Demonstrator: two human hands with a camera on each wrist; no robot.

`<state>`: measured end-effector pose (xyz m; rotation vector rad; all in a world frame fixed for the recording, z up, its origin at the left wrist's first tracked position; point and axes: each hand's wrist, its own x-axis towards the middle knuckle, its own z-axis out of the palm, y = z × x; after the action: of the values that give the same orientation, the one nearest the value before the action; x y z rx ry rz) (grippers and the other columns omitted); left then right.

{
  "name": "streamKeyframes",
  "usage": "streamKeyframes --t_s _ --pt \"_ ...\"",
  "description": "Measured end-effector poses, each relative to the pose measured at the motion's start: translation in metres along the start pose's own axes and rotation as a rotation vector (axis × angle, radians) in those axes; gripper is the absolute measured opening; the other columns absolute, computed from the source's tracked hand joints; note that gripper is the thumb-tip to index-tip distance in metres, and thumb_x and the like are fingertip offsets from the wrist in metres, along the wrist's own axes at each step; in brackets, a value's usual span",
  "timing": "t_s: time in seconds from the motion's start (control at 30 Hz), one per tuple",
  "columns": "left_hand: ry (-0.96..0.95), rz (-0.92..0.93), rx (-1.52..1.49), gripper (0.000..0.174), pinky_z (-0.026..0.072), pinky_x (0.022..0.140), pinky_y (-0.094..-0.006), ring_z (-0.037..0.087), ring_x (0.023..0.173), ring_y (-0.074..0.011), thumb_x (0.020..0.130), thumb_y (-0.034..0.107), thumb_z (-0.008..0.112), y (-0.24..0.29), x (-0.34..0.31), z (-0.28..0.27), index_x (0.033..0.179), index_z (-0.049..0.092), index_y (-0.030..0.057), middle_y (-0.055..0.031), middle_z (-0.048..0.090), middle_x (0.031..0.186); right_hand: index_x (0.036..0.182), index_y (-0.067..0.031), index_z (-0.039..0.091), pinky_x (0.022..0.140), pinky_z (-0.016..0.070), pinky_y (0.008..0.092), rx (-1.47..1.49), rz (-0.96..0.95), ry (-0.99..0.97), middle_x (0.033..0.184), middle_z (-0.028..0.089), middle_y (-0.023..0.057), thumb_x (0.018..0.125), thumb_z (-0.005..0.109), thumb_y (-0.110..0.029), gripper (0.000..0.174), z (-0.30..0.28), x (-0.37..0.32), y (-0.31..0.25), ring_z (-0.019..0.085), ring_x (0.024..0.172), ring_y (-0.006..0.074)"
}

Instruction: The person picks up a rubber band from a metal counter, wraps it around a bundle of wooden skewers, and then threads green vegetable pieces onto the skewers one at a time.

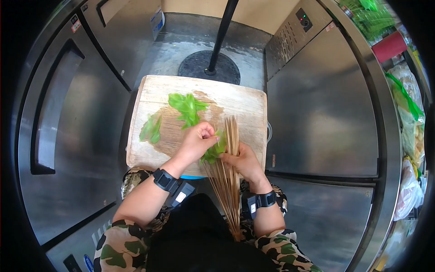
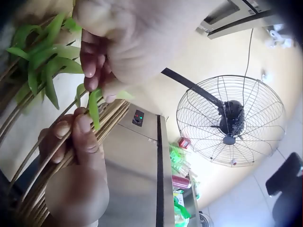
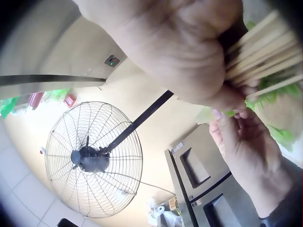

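My right hand [image 1: 247, 164] grips a thick bundle of thin wooden skewers [image 1: 232, 133], which fans out toward my lap. Thumb and fingers of my left hand [image 1: 195, 144] pinch a green leafy strip [image 2: 93, 111] right at the right thumb, beside the skewers. More green leaf pieces [image 1: 210, 156] hang along the bundle just below the fingers. On the wooden board [image 1: 247, 97] in front lie a pile of bright green leaf pieces [image 1: 183, 105] and a smaller one [image 1: 152, 129] to its left. In the right wrist view the palm covers part of the bundle.
Stainless steel cabinets stand close on the left [image 1: 86, 118] and right [image 1: 324, 104]. Beyond the board is the round black base [image 1: 190, 68] of a floor fan [image 2: 232, 120]. Bagged greens and packages [image 1: 408, 109] line the far right shelf. Dark wet patches mark the board.
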<state>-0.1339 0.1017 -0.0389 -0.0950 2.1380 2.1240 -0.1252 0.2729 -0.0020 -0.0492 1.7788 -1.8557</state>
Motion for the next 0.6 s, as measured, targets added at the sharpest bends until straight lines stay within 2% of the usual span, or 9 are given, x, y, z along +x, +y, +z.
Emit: streamKeyframes --t_s 0.07,0.17,0.27,0.37,0.47,0.57,0.6 --pt "0.014 0.028 0.098 0.014 0.0388 0.051 -0.0219 0.049 0.056 -0.0054 0.076 0.006 0.066 -0.005 0.003 0.000 0.073 0.052 0.0042 0.0010 0.054 0.060 0.097 -0.0028 0.057 0.058 0.0424 0.0192 -0.055 0.077 0.046 0.078 0.058 -0.0015 0.080 0.061 -0.002 0.017 -0.002 -0.004 -0.008 0.052 0.065 0.0053" --pt "0.040 0.045 0.319 0.014 0.0415 0.052 -0.0256 0.052 0.056 -0.0107 0.075 0.009 0.067 0.004 0.002 0.001 0.075 0.054 0.0039 -0.0024 0.055 0.061 0.095 -0.0028 0.056 0.059 0.0423 0.0195 -0.037 0.035 0.057 0.077 0.057 -0.0013 0.082 0.060 -0.003 0.014 -0.005 -0.005 -0.007 0.052 0.066 0.0051" --pt "0.015 0.031 0.450 0.011 0.0403 0.053 -0.0218 0.048 0.057 -0.0045 0.077 0.004 0.065 0.012 0.002 0.003 0.073 0.055 0.0048 0.0017 0.054 0.062 0.095 -0.0024 0.056 0.059 0.0431 0.0196 0.055 0.038 0.043 0.077 0.058 0.0005 0.083 0.059 -0.004 0.013 -0.004 -0.008 -0.010 0.053 0.066 0.0063" --pt "-0.012 0.059 0.555 0.009 0.0424 0.056 -0.0227 0.051 0.062 -0.0065 0.077 0.004 0.064 0.017 0.007 0.003 0.076 0.055 0.0057 0.0014 0.056 0.067 0.094 -0.0018 0.056 0.059 0.0442 0.0200 0.288 0.081 -0.051 0.077 0.059 0.0026 0.083 0.058 -0.004 0.012 -0.005 -0.010 -0.015 0.055 0.066 0.0081" --pt "-0.276 -0.002 0.155 0.011 0.0460 0.062 -0.0278 0.058 0.070 -0.0144 0.075 0.010 0.065 0.000 0.029 -0.018 0.082 0.057 0.0054 -0.0042 0.060 0.076 0.094 -0.0011 0.057 0.060 0.0451 0.0203 0.302 0.101 -0.055 0.077 0.060 0.0040 0.083 0.058 -0.004 0.012 -0.011 -0.005 -0.003 0.056 0.066 0.0097" --pt "-0.038 -0.140 0.243 0.013 0.0461 0.068 -0.0236 0.053 0.077 -0.0107 0.079 0.007 0.063 0.030 0.034 -0.038 0.091 0.059 0.0076 -0.0012 0.057 0.086 0.092 -0.0009 0.057 0.061 0.0450 0.0207 0.260 0.119 -0.048 0.077 0.060 0.0041 0.083 0.058 -0.005 0.011 -0.011 -0.003 -0.002 0.056 0.067 0.0098" --pt "0.109 -0.073 0.385 0.016 0.0469 0.071 -0.0254 0.055 0.080 -0.0138 0.077 0.005 0.063 0.023 0.040 -0.047 0.093 0.059 0.0072 -0.0035 0.057 0.090 0.092 -0.0009 0.058 0.062 0.0451 0.0210 0.247 0.110 -0.047 0.077 0.060 0.0040 0.083 0.058 -0.005 0.010 -0.011 -0.003 -0.001 0.056 0.067 0.0098"
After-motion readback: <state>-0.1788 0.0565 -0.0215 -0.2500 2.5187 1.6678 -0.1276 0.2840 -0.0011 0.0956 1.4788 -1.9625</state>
